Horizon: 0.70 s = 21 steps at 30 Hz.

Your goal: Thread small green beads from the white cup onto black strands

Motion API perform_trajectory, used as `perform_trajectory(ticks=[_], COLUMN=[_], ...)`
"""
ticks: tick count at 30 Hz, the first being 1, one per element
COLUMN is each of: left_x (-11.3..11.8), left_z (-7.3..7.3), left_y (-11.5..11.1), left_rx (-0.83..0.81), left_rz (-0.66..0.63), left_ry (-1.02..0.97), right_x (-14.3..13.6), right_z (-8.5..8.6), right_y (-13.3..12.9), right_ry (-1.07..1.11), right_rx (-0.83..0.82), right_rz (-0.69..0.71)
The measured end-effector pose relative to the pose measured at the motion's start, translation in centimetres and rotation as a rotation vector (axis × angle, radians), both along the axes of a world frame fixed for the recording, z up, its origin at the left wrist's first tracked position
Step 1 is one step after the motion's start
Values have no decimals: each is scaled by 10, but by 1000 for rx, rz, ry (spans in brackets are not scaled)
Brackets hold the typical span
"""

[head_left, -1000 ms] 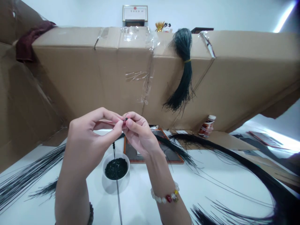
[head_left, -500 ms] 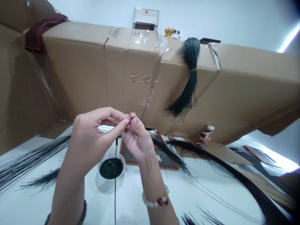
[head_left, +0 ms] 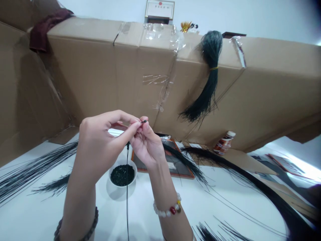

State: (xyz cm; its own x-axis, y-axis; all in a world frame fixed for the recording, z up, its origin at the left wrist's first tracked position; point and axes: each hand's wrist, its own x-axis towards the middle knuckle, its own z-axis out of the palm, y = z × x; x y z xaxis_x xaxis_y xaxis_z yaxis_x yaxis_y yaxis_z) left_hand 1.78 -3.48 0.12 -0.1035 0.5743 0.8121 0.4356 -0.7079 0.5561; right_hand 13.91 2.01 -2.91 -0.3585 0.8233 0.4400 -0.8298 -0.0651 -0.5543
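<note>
White table (head_left: 111,216) — white bowl (head_left: 135,174), orange-framed panel (head_left: 140,163), black strand bundles (head_left: 54,163)

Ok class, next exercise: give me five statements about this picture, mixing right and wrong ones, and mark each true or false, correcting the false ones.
1. The left grip and the right grip meet at a small dark piece. True.
2. The white bowl holds dark bits. True.
3. The pale-beaded bracelet is on the left wrist. False: it is on the right wrist.
4. The bottle has a black cap. False: its cap is white.
5. A yellow band ties the dark bundle hanging over the cardboard. True.
</note>
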Motion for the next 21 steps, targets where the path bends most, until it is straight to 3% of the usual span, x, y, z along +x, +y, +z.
perform_trajectory(ticks=[10,21], left_x=[2,1], left_z=[-1,0], left_y=[0,1], left_rx=[-15,-31], left_rz=[35,17], left_ry=[1,-18], right_x=[-2,-1], right_z=[2,2], right_y=[-1,0], right_ry=[6,-33], right_rx=[-51,6], right_rz=[-10,-38])
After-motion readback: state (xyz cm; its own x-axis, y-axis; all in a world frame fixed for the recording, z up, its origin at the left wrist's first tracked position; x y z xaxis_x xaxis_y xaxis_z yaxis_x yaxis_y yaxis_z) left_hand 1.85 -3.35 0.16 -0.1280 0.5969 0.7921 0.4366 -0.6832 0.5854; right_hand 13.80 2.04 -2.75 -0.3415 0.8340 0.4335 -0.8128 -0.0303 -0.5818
